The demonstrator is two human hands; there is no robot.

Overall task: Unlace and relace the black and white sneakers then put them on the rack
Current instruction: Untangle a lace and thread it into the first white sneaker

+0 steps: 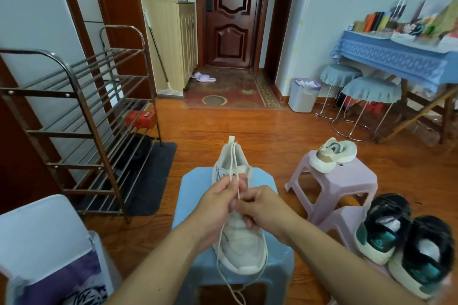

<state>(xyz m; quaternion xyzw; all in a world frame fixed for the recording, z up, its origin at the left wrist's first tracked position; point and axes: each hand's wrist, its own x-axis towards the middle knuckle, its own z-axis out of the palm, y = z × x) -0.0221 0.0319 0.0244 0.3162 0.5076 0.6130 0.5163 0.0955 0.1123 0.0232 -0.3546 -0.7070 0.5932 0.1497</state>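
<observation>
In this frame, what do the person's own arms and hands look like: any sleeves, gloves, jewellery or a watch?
Both forearms are bare up to the bottom edge of the picture; no sleeve shows. The left hand and the right hand wear no gloves, and no ring, watch or bracelet can be seen on the sides facing the head camera. No markings show.

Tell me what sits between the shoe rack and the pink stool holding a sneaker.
In the head view, the blue stool stands between the rack and pink stool, bearing the white sneaker both hands are lacing.
</observation>
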